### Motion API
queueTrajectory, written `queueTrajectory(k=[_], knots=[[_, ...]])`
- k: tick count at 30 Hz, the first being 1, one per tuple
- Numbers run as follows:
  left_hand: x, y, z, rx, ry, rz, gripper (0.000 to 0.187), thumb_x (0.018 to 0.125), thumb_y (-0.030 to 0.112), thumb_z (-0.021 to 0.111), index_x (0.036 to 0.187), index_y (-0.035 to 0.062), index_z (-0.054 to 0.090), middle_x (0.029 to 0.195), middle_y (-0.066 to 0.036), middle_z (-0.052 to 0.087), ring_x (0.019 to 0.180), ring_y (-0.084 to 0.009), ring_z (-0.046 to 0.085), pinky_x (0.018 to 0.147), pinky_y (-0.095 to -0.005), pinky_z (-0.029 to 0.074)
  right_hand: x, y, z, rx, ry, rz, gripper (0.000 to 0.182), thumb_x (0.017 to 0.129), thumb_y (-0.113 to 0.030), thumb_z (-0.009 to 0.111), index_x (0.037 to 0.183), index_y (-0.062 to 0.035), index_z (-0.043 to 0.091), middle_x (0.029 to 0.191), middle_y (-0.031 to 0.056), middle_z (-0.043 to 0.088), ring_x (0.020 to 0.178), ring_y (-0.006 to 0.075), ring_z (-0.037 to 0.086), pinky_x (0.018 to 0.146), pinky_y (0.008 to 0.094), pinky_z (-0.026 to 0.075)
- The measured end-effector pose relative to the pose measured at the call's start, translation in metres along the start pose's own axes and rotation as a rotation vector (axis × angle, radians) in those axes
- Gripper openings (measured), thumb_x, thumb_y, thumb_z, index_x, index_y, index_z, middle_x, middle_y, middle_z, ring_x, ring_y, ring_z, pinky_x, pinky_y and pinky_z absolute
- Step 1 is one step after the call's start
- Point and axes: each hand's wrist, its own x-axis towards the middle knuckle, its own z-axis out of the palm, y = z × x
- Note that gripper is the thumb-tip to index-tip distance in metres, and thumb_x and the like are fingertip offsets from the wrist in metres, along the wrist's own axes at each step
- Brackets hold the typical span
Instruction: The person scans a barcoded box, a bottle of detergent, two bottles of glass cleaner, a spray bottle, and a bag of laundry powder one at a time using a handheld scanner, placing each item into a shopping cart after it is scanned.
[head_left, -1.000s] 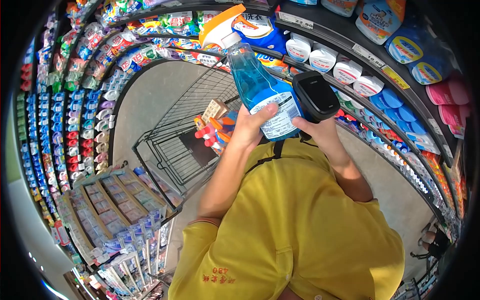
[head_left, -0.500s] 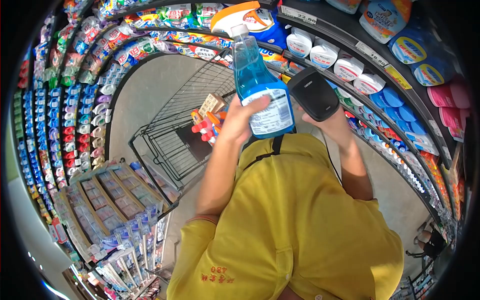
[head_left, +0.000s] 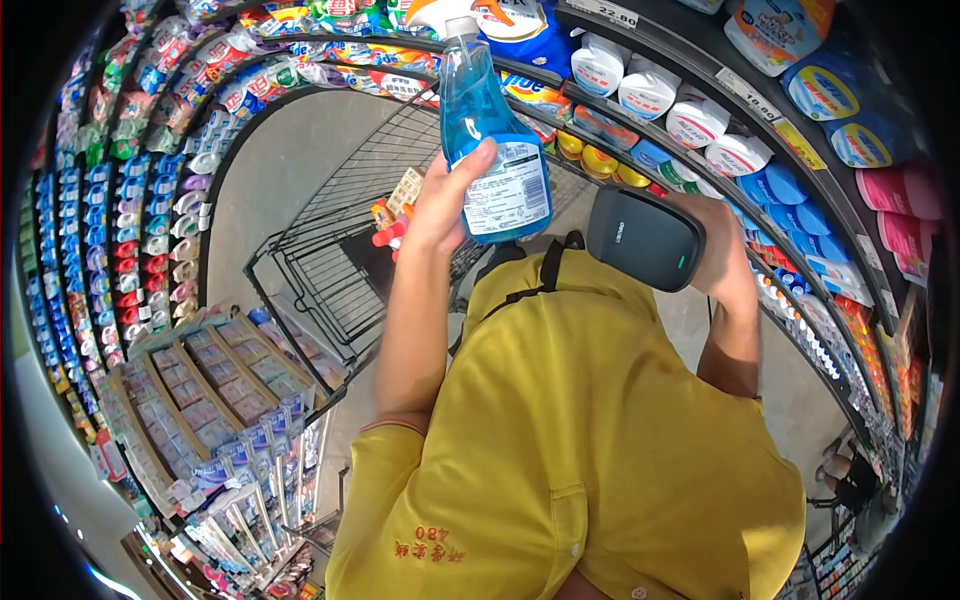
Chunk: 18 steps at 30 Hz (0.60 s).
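A clear spray bottle of blue liquid, its label and barcode facing the camera, stands nearly upright in my left hand. The thumb lies across the label's left edge, and the spray head is orange and white. To the right, my right hand is wrapped round a black handheld scanner, whose dark rounded head points toward the bottle and shows a small green light. Bottle and scanner are apart.
A wire shopping cart with several items stands ahead to the left. Curved shelves of detergent bags and bottles surround me. A box display rack is at lower left. Another person is at far right.
My left hand and the bottle have moved slightly left and up. The scanner has shifted right and down, turned so its head angles differently, and a green light now shows.
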Motion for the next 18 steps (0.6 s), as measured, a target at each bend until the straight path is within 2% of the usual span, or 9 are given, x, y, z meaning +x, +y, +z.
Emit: queueTrajectory(k=[5, 7, 9, 10, 12, 13, 15, 16, 18], knots=[[0.000, -0.002, -0.003, -0.026, 0.020, 0.006, 0.040, 0.084, 0.024, 0.069, 0.113, 0.0003, 0.055, 0.103, -0.010, 0.064, 0.090, -0.0184, 0.064, 0.080, -0.0338, 0.052, 0.003, 0.001, 0.003, 0.045, -0.107, 0.087, 0.042, 0.056, -0.010, 0.073, 0.095, 0.0041, 0.063, 0.087, 0.0210, 0.064, 0.082, 0.0366, 0.062, 0.073, 0.0364, 0.049], [0.003, -0.002, -0.008, -0.212, -0.019, -0.093, 0.046, 0.086, 0.026, 0.065, 0.120, -0.0012, 0.051, 0.112, -0.013, 0.062, 0.098, -0.0229, 0.062, 0.086, -0.0373, 0.050, 0.003, 0.009, 0.009, 0.050, -0.174, 0.163, 0.043, 0.058, -0.010, 0.073, 0.098, 0.0041, 0.062, 0.091, 0.0194, 0.066, 0.083, 0.0341, 0.063, 0.073, 0.0347, 0.049], [0.000, -0.006, -0.007, -0.160, -0.027, -0.049, 0.044, 0.086, 0.024, 0.064, 0.120, -0.0012, 0.051, 0.113, -0.013, 0.061, 0.100, -0.0234, 0.062, 0.088, -0.0380, 0.050, -0.004, 0.033, 0.041, 0.296, 0.222, 0.106, 0.046, 0.068, -0.011, 0.073, 0.108, 0.0042, 0.057, 0.101, 0.0141, 0.065, 0.084, 0.0251, 0.063, 0.074, 0.0327, 0.049], [-0.002, -0.010, -0.005, -0.106, -0.033, -0.006, 0.043, 0.086, 0.023, 0.063, 0.120, -0.0012, 0.051, 0.115, -0.013, 0.061, 0.102, -0.0240, 0.061, 0.089, -0.0387, 0.049, 0.002, 0.047, 0.055, 0.338, 0.179, 0.212, 0.039, 0.080, -0.014, 0.067, 0.113, 0.0020, 0.054, 0.102, 0.0086, 0.063, 0.081, 0.0192, 0.060, 0.074, 0.0291, 0.049], [-0.008, -0.012, 0.004, -0.063, -0.020, 0.039, 0.039, 0.085, 0.017, 0.063, 0.119, 0.0002, 0.052, 0.114, -0.011, 0.061, 0.103, -0.0224, 0.060, 0.091, -0.0374, 0.047, 0.017, 0.050, 0.059, 1.108, 0.009, 0.343, 0.037, 0.087, -0.016, 0.059, 0.119, 0.0001, 0.052, 0.104, 0.0134, 0.062, 0.076, 0.0175, 0.058, 0.070, 0.0289, 0.049], [-0.010, -0.014, 0.007, -0.046, -0.043, 0.061, 0.040, 0.083, 0.009, 0.064, 0.120, 0.0020, 0.051, 0.111, -0.008, 0.061, 0.101, -0.0190, 0.059, 0.090, -0.0348, 0.046, 0.020, 0.055, 0.062, 1.107, 0.002, 0.346, 0.037, 0.087, -0.016, 0.059, 0.119, 0.0001, 0.052, 0.104, 0.0134, 0.062, 0.076, 0.0175, 0.058, 0.070, 0.0289, 0.049], [-0.011, -0.020, 0.007, 0.049, -0.009, 0.053, 0.049, 0.078, -0.002, 0.068, 0.122, 0.0042, 0.047, 0.109, -0.004, 0.060, 0.102, -0.0135, 0.056, 0.091, -0.0306, 0.044, 0.020, 0.066, 0.071, 1.502, -0.097, 0.562, 0.037, 0.091, -0.021, 0.053, 0.122, -0.0023, 0.049, 0.116, 0.0187, 0.058, 0.072, 0.0155, 0.056, 0.062, 0.0278, 0.049], [-0.011, -0.023, 0.009, 0.044, -0.002, 0.053, 0.049, 0.078, -0.002, 0.068, 0.122, 0.0042, 0.047, 0.109, -0.004, 0.060, 0.102, -0.0135, 0.056, 0.091, -0.0306, 0.044, 0.021, 0.071, 0.076, 1.500, -0.105, 0.566, 0.037, 0.091, -0.021, 0.053, 0.122, -0.0023, 0.049, 0.116, 0.0187, 0.058, 0.072, 0.0155, 0.056, 0.062, 0.0278, 0.049], [-0.012, -0.026, 0.013, 0.324, 0.025, 0.189, 0.050, 0.078, 0.002, 0.071, 0.122, 0.0034, 0.047, 0.109, -0.004, 0.059, 0.103, -0.0115, 0.055, 0.092, -0.0290, 0.043, 0.024, 0.073, 0.084, 1.787, -0.174, 0.569, 0.033, 0.090, -0.027, 0.055, 0.115, -0.0061, 0.053, 0.127, 0.0210, 0.053, 0.071, 0.0136, 0.058, 0.061, 0.0268, 0.051]])
